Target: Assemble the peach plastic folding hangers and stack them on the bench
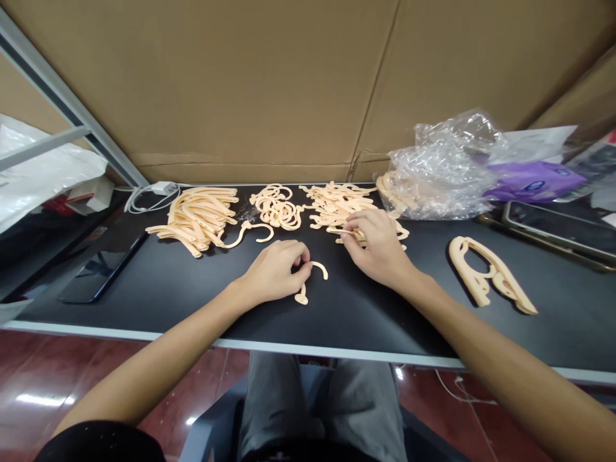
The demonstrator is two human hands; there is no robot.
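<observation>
Left hand [278,271] is pinching near hook [301,298]; right hand [376,247] is half-curling over far pile [339,200], hold unclear. Best holding hook steady.

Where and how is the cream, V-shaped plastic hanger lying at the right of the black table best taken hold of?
Probably hold the cream plastic hanger midway along its longer, right-hand limb, the right grip descending from above: it lies flat, and a gap between its limbs leaves room.
</observation>
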